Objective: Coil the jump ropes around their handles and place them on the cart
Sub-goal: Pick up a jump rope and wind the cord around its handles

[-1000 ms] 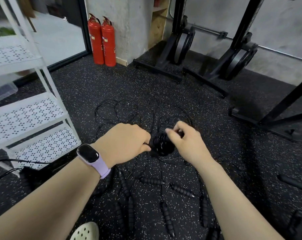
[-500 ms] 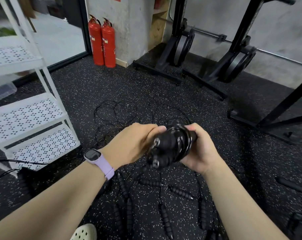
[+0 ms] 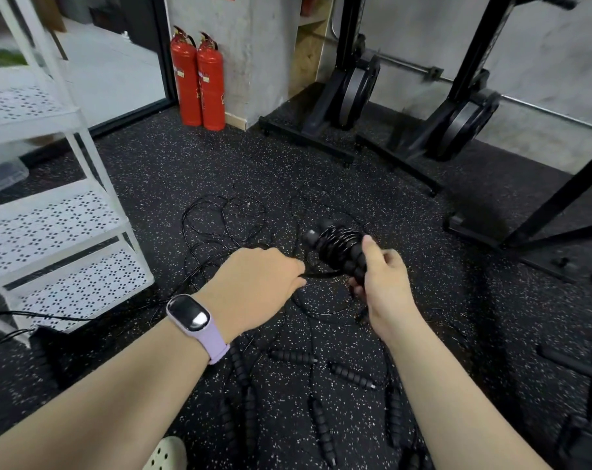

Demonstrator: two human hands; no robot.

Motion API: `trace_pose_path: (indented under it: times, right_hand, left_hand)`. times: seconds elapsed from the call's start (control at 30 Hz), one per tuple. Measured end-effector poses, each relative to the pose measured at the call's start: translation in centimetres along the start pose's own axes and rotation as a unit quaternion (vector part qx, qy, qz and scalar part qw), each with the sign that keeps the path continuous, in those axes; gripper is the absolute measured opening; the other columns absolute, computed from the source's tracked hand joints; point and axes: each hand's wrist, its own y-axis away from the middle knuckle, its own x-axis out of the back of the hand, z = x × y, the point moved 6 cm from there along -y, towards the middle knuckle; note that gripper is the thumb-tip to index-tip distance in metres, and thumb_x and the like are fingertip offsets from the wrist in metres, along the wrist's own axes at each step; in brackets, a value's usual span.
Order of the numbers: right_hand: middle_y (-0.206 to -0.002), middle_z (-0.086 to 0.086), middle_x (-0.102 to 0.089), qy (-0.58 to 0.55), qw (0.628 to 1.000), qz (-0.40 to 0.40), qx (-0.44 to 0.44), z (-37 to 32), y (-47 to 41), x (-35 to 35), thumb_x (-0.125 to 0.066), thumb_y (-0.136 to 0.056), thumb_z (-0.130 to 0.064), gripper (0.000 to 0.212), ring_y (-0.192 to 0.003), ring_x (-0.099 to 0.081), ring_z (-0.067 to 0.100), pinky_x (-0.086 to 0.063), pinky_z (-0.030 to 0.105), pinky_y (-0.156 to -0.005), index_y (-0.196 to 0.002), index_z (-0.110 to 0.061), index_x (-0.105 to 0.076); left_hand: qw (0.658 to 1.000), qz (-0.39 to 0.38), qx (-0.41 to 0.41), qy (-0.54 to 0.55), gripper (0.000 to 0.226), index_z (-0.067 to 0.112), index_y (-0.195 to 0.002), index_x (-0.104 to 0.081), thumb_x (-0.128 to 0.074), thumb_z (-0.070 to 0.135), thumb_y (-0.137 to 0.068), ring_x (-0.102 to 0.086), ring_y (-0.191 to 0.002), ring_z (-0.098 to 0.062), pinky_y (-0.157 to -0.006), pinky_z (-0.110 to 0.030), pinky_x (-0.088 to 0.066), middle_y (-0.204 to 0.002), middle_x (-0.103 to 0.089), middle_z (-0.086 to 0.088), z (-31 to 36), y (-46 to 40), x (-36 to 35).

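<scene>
The right hand [image 3: 384, 286] grips a pair of ribbed black jump-rope handles [image 3: 342, 252] held side by side, fingers curled round their lower end and the thumb laid along the side, so the bundle points up and away from the body; that leaves the upper part free, where several turns of thin black cord already lie wound round both handles; the thumb seems placed to pin those turns so they cannot slip off. The left hand [image 3: 257, 283] hovers just left of the bundle, knuckles up and fingers curled down, and a taut length of cord [image 3: 318, 275] runs from it to the handles; it appears to pinch that cord, though the fingertips themselves are hidden under the hand; keeping the line tight is what would make each wrap sit snug. I judge the step to be mid-coil, with slack left to take up.

The rest of the work lies on the speckled rubber floor [image 3: 423, 212]: loose loops of cord [image 3: 226, 222] beyond the hands, and more ribbed handles [image 3: 350, 375] scattered near the person's feet, uncoiled. The white perforated cart [image 3: 50, 225] stands to the left, well apart from the bundle; no rope is visible on the shelves that show. Two red fire extinguishers [image 3: 199, 79] stand against the wall, and black weight racks [image 3: 355, 83] sit to the right.
</scene>
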Motion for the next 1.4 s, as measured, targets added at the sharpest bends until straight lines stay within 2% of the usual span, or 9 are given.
trace_pose_path:
  times: [0.17,0.33,0.57,0.7,0.83,0.93,1.13,1.23,1.4]
  right_hand:
    - [-0.072,-0.005,-0.059,0.270,0.942,-0.116,0.161,-1.7,0.6,-0.9,-0.068,-0.093,-0.050,0.037,-0.063,-0.049,0.014,-0.037,0.031,-0.062,-0.081,-0.016,-0.062]
    - [-0.062,-0.008,-0.052,0.341,0.886,-0.267,0.166,-1.5,2.2,-2.3,-0.059,-0.097,-0.058,0.045,-0.054,-0.043,0.006,-0.035,0.030,-0.061,-0.073,-0.020,-0.065]
    - [-0.077,0.001,-0.058,0.003,0.942,-0.337,-0.003,-2.3,2.9,-2.5,-0.053,-0.098,-0.027,0.026,-0.069,-0.052,0.015,-0.044,0.029,-0.061,-0.075,-0.016,-0.059]
    - [-0.081,0.012,-0.051,-0.145,0.898,-0.407,-0.081,-2.0,4.3,-3.5,-0.066,-0.070,-0.030,0.020,-0.080,-0.052,0.033,-0.047,0.038,-0.071,-0.071,-0.014,-0.054]
    - [-0.074,0.018,-0.057,-0.256,0.852,-0.441,-0.118,-2.4,5.9,-4.1,-0.043,-0.075,-0.022,0.018,-0.065,-0.065,0.036,-0.057,0.039,-0.062,-0.068,-0.007,-0.047]
    - [-0.079,0.019,-0.058,-0.254,0.837,-0.472,-0.112,-2.3,6.2,-4.3,-0.047,-0.072,-0.020,0.016,-0.067,-0.062,0.032,-0.057,0.039,-0.064,-0.078,-0.007,-0.053]
    - [-0.094,0.013,-0.066,-0.300,0.855,-0.411,-0.101,-2.7,5.0,-3.5,-0.089,-0.043,-0.023,0.066,-0.070,-0.064,0.025,-0.058,0.035,-0.068,-0.102,-0.011,-0.062]
    - [-0.094,0.009,-0.070,-0.284,0.888,-0.351,-0.085,-2.9,4.9,-3.3,-0.092,-0.047,-0.035,0.063,-0.072,-0.065,0.023,-0.058,0.035,-0.069,-0.102,-0.014,-0.070]
    - [-0.094,0.010,-0.071,-0.273,0.889,-0.352,-0.107,-3.0,5.7,-3.3,-0.059,-0.091,-0.057,0.049,-0.079,-0.066,0.027,-0.060,0.041,-0.075,-0.117,-0.015,-0.064]
  left_hand:
    - [1.000,-0.001,-0.007,-0.018,0.040,0.030,-0.095,-0.060,-0.032,0.056,-0.104,-0.066,-0.079,-0.019,-0.069,-0.033,-0.050,-0.089,-0.067,0.007,-1.0,-0.1,1.0]
    - [0.999,-0.003,-0.039,0.027,0.049,0.029,-0.085,-0.058,-0.029,0.065,-0.099,-0.064,-0.073,-0.015,-0.072,-0.036,-0.054,-0.080,-0.065,0.008,-1.3,0.2,0.6]
    - [0.972,0.142,-0.032,0.184,0.057,0.024,-0.072,-0.049,-0.026,0.071,-0.095,-0.054,-0.059,-0.011,-0.064,-0.034,-0.049,-0.061,-0.055,0.006,-0.6,0.7,2.9]
    - [0.888,0.054,-0.009,0.457,0.054,0.018,-0.062,-0.055,-0.050,0.063,-0.091,-0.051,-0.046,-0.010,-0.055,-0.027,-0.045,-0.055,-0.061,0.000,0.7,0.4,2.8]
    - [0.820,0.008,0.001,0.572,0.046,0.014,-0.059,-0.058,-0.064,0.043,-0.094,-0.049,-0.048,-0.015,-0.051,-0.024,-0.041,-0.051,-0.055,0.002,1.9,0.3,2.7]
    - [0.805,0.001,-0.001,0.594,0.040,0.019,-0.057,-0.063,-0.070,0.039,-0.091,-0.047,-0.048,-0.010,-0.053,-0.019,-0.038,-0.052,-0.054,0.006,1.7,0.4,2.7]
    - [0.821,-0.039,0.108,0.560,0.057,0.015,-0.050,-0.053,-0.064,0.056,-0.088,-0.050,-0.040,-0.019,-0.055,-0.038,-0.050,-0.042,-0.052,-0.001,0.8,1.0,0.4]
    - [0.761,-0.058,0.124,0.634,0.058,0.009,-0.063,-0.054,-0.059,0.063,-0.082,-0.039,-0.037,-0.015,-0.047,-0.031,-0.041,-0.041,-0.044,0.002,1.5,0.9,-0.6]
    - [0.648,-0.099,0.116,0.746,0.066,-0.008,-0.102,-0.070,-0.065,0.053,-0.077,-0.028,-0.038,-0.011,-0.047,-0.027,-0.039,-0.041,-0.033,0.005,2.1,0.4,-0.8]
